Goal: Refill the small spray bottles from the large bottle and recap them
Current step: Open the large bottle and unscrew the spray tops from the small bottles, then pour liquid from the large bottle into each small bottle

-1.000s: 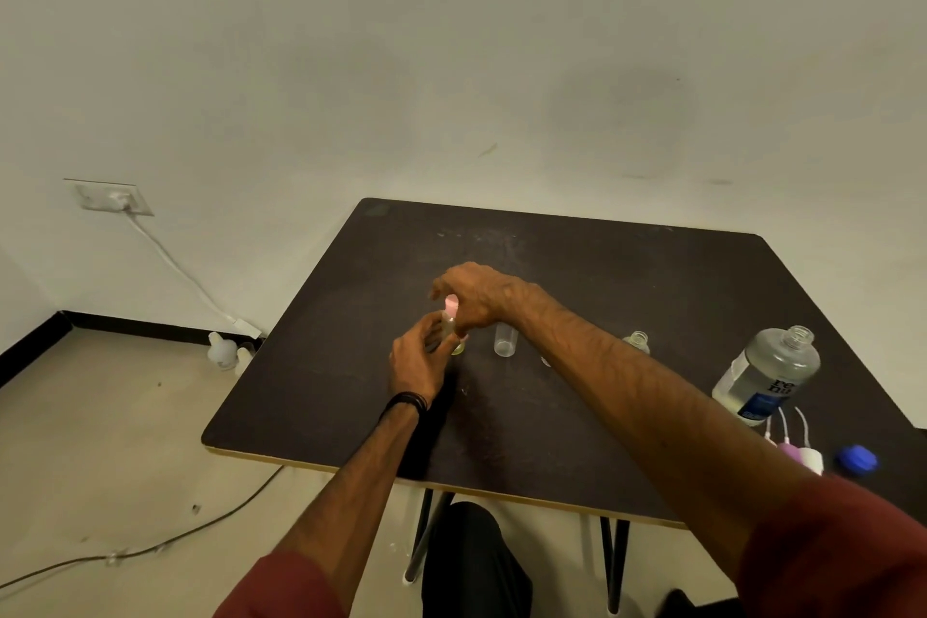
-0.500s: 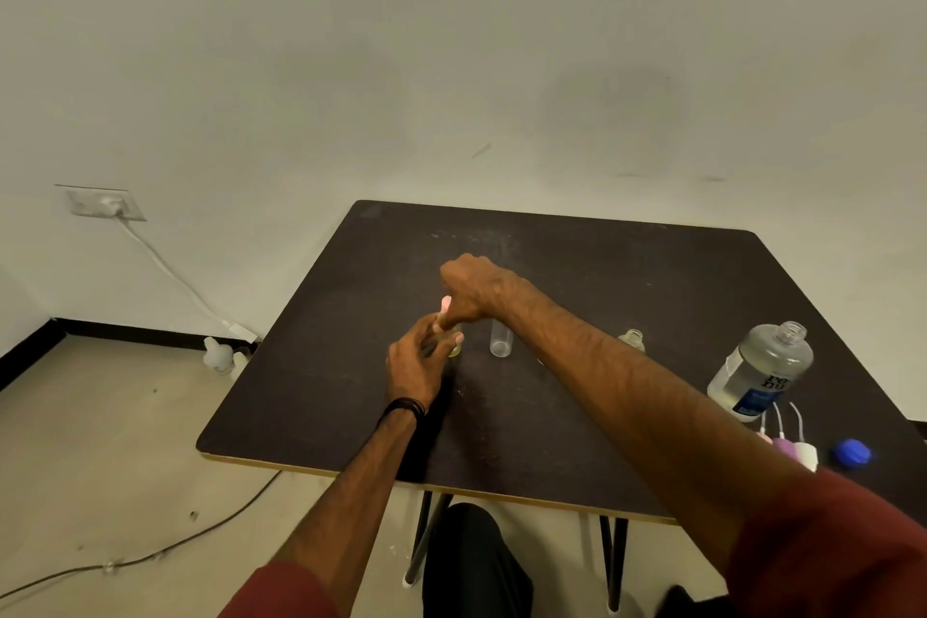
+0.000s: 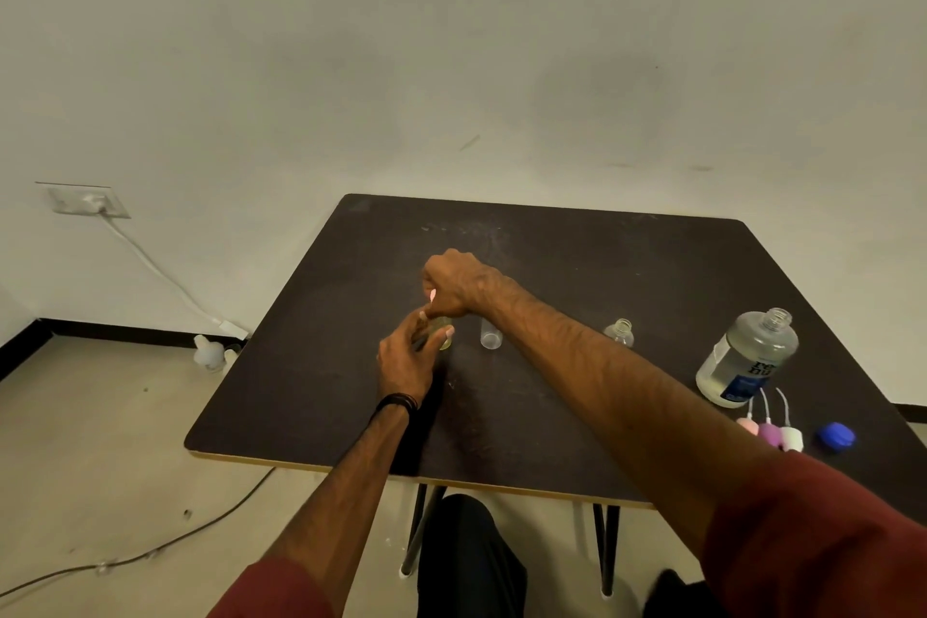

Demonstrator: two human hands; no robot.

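On the dark table (image 3: pixel 552 266), my left hand (image 3: pixel 404 359) grips a small yellowish spray bottle (image 3: pixel 444 334) by its body. My right hand (image 3: pixel 454 284) is closed over its pink spray cap (image 3: pixel 432 296) on top of the bottle; most of the cap is hidden by my fingers. A clear uncapped small bottle (image 3: pixel 489 334) stands just right of them, and another uncapped small bottle (image 3: pixel 620 332) shows behind my right forearm. The large clear bottle (image 3: pixel 747 356) stands open at the right, with its blue cap (image 3: pixel 835 437) lying near the front edge.
Three loose spray caps with tubes (image 3: pixel 770 432), pink, purple and white, lie in front of the large bottle. A wall socket (image 3: pixel 88 201) with a white cable, and white objects (image 3: pixel 208 351) on the floor, are at the left. My dark-clad knee (image 3: pixel 466 552) is under the table edge.
My right hand has closed lower over the pink cap, hiding more of it. My left hand keeps its hold on the small bottle. The camera view shifted slightly.
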